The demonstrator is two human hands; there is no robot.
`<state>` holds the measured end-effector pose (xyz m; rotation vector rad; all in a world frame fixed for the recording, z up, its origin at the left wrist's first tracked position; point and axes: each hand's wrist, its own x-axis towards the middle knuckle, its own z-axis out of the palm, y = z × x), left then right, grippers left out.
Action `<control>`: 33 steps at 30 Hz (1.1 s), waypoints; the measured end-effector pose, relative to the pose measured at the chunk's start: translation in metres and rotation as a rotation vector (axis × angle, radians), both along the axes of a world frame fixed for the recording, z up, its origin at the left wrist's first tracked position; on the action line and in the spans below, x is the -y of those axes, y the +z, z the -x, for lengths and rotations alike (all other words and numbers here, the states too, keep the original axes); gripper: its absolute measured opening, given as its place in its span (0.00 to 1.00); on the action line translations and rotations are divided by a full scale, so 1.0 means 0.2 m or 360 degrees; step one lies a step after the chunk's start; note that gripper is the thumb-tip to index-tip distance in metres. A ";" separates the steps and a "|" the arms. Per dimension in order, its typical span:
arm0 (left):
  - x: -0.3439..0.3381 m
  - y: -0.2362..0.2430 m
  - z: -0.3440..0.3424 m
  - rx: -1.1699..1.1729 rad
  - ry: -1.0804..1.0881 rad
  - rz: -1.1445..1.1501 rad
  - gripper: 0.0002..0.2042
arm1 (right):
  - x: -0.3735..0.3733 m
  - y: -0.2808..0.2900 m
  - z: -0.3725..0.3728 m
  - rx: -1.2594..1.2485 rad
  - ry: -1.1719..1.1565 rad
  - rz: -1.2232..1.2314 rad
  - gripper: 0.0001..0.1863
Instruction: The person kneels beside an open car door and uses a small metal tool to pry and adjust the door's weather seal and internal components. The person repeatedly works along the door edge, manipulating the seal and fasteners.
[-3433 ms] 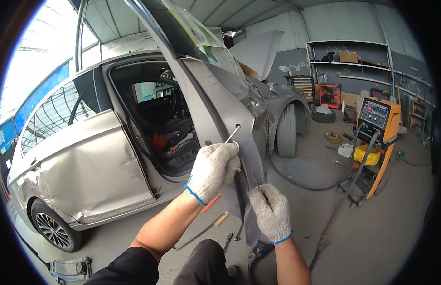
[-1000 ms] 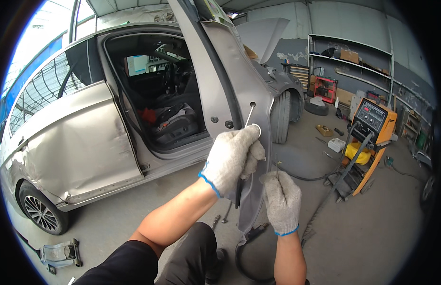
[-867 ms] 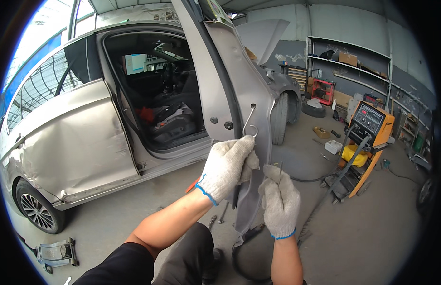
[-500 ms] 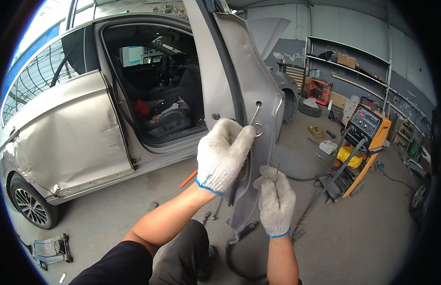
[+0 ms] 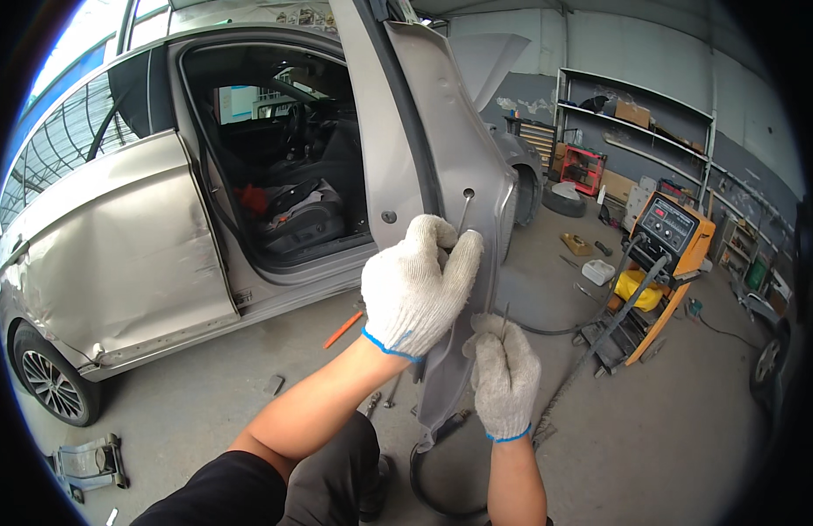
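Note:
In front of me stands the open grey car door [image 5: 437, 105], seen edge-on, with a round hole [image 5: 468, 192] in its metal edge. My left hand [image 5: 413, 294], in a white knit glove, pinches a thin metal hook [image 5: 466, 213] between thumb and fingers. The hook's straight end reaches up to the hole; its curved end is mostly hidden by the thumb. Lower down and to the right, my gloved right hand [image 5: 505, 381] is closed on a thin pointed metal rod [image 5: 507, 316]. Only the rod's tip sticks up above the fingers; the rest is covered.
The car's dented rear door [image 5: 134, 237] is at left, with a floor jack [image 5: 92, 463] below. An orange welding machine [image 5: 674, 232] on a cart stands at right, its black cable [image 5: 424, 491] running near my feet. An orange-handled tool [image 5: 343, 330] lies on the floor. Shelves [image 5: 639, 114] line the wall.
My left thumb and fingers have shifted on the hook, so its curved end, visible before, is now mostly covered. The right hand keeps its grip. The whole view has shifted slightly.

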<state>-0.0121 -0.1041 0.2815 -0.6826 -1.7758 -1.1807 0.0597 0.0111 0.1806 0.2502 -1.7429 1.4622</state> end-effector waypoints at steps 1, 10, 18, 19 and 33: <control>0.00 0.00 0.00 0.0016 0.0011 0.0027 0.14 | 0.00 0.00 0.00 0.0005 -0.0012 0.0003 0.13; 0.01 0.01 0.02 -0.0023 0.0118 0.0224 0.11 | 0.02 0.01 0.01 -0.0002 -0.0065 -0.0040 0.09; 0.04 -0.08 0.04 -0.0501 -0.0021 0.0183 0.19 | -0.01 0.00 0.01 -0.0033 -0.0042 -0.0042 0.13; 0.03 -0.07 0.07 -0.0595 0.0008 0.0169 0.21 | 0.00 0.00 0.01 -0.0038 -0.0037 -0.0040 0.13; 0.10 0.00 0.13 -0.1001 0.0047 0.0321 0.17 | 0.01 0.03 -0.01 0.0016 -0.0033 -0.0007 0.10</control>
